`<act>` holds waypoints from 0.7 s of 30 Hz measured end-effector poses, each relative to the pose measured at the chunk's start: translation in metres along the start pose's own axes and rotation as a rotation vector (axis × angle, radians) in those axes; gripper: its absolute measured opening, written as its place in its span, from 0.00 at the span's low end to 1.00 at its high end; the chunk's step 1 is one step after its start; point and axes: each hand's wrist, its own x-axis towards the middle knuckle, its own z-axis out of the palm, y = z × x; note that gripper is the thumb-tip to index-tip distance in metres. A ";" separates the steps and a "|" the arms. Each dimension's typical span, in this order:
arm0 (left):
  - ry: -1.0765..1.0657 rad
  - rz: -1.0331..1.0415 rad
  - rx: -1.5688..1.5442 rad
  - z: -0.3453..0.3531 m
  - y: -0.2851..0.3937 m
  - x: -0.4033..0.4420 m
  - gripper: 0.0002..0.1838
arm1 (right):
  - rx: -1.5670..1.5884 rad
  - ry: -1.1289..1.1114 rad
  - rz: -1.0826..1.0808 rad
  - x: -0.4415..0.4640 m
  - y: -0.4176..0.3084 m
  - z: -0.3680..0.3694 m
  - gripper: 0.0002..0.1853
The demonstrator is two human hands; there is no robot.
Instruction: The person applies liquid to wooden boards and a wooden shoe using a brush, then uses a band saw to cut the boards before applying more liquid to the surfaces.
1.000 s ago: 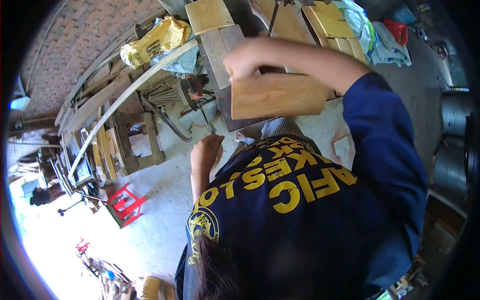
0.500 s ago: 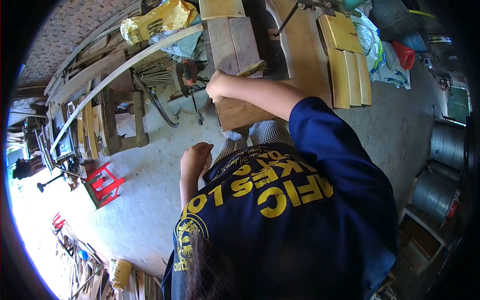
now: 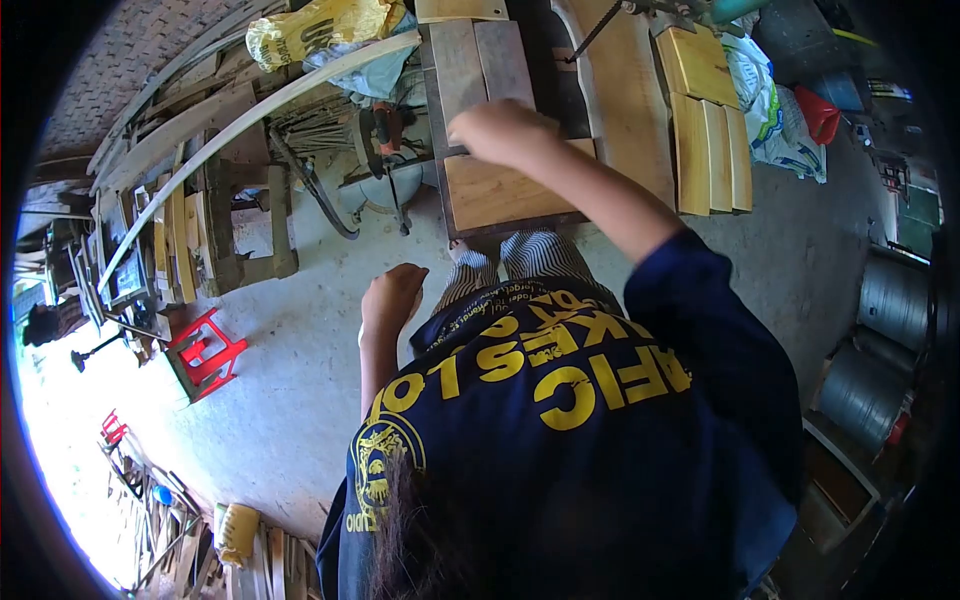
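Note:
My right hand [image 3: 503, 132] is closed in a fist over the back edge of a light brown board [image 3: 515, 192], which lies flat at the near end of a dark bench. What its fingers hold is hidden. Behind it are two greyish-brown boards [image 3: 458, 68] side by side. My left hand [image 3: 392, 297] hangs in front of my body, left of the striped trousers, with curled fingers and nothing visible in them.
A wide wooden slab [image 3: 628, 100] and a stack of yellowish boards [image 3: 712, 150] are on the right. Left of the bench stands a saw with an orange part [image 3: 387, 128]. A red stool [image 3: 210, 352], a long curved strip [image 3: 240, 140] and scrap wood are further left.
The board has gone from raised and tilted to flat on the bench. My right hand has moved slightly right and back; the brush-like bristles beside it half a second ago no longer show.

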 end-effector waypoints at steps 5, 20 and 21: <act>-0.047 -0.041 -0.031 0.015 -0.006 0.013 0.15 | 0.579 0.538 0.423 -0.118 0.031 -0.064 0.17; -0.343 0.029 0.302 0.061 0.034 0.106 0.40 | 0.372 0.774 0.472 -0.174 -0.015 0.084 0.14; -0.346 0.026 0.278 0.064 0.028 0.109 0.37 | 0.476 0.778 0.417 -0.161 -0.021 0.093 0.14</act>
